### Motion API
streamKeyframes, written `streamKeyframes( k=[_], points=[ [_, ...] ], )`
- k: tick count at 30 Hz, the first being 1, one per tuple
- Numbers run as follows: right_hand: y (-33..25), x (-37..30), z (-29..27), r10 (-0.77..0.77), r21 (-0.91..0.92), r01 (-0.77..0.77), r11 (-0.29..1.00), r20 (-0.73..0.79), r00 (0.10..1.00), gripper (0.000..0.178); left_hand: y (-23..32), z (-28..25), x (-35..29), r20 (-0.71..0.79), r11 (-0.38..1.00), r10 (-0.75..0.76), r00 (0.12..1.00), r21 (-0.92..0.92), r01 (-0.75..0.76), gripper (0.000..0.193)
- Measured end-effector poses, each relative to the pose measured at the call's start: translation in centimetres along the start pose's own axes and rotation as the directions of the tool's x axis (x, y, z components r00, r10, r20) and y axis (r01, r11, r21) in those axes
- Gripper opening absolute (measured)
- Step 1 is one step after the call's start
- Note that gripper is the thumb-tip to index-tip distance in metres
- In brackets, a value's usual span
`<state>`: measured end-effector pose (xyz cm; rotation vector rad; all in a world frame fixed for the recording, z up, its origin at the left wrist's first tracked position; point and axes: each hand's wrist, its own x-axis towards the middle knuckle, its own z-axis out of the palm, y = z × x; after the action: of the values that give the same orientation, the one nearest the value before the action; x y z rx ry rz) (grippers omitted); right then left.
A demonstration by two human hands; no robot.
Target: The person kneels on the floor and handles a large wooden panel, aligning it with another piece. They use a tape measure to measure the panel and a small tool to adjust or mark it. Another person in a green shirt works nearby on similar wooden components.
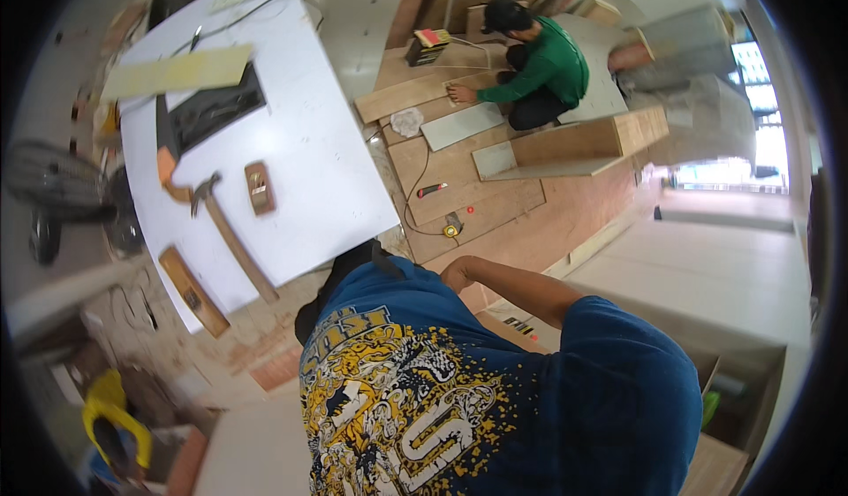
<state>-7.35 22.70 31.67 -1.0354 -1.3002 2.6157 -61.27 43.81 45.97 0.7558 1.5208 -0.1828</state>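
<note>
My right hand [456, 275] rests at my waist, against the blue printed shirt. Its fingers are mostly hidden, so whether they hold anything does not show. My left hand is out of the picture. Ahead and to the left stands a white-topped table [327, 169]. On it lie a claw hammer [231, 240] with a wooden handle, a small wooden hand plane [260, 189] and a longer wooden plane [193, 291] at the near edge. Farther back are a dark flat panel [216, 114] and a pale yellow strip [177, 73].
A person in green [552, 68] crouches over boards on the floor. Near them are an open wooden box [570, 147], a red-handled tool [432, 190] and a tape measure [452, 225]. A fan [57, 178] stands left; someone in yellow [113, 403] is lower left.
</note>
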Motion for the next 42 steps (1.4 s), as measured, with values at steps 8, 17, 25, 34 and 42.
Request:
streamKeyframes(
  k=[8,17,25,34,42],
  points=[
    [-5.4,-0.7,6.1,0.220,0.003,-0.283,0.959,-0.638,0.738,0.031,11.6,-4.5,5.5,0.124,0.933,0.060,0.991,0.345,-0.099,0.032],
    [-0.6,14.6,23.5,0.601,0.598,0.093,0.796,-0.799,-0.006,0.032,20.0,-8.0,8.5,0.227,0.757,0.083,0.970,0.619,-0.210,0.031],
    [-0.1,32.0,38.9,0.671,0.704,0.175,0.688,-0.710,0.215,0.045,19.3,-9.4,15.6,0.482,0.646,0.029,0.876,0.659,-0.385,0.029],
    [1.2,32.6,36.6,0.674,0.518,0.552,0.653,-0.730,-0.112,0.047,15.2,-6.1,20.6,0.758,0.522,0.053,0.650,0.534,-0.665,0.032],
    [-3.6,25.0,43.6,0.757,0.512,0.659,0.550,-0.640,-0.134,0.041,13.2,-1.4,19.2,0.645,0.563,-0.029,0.764,0.642,-0.521,0.024]
  ],
)
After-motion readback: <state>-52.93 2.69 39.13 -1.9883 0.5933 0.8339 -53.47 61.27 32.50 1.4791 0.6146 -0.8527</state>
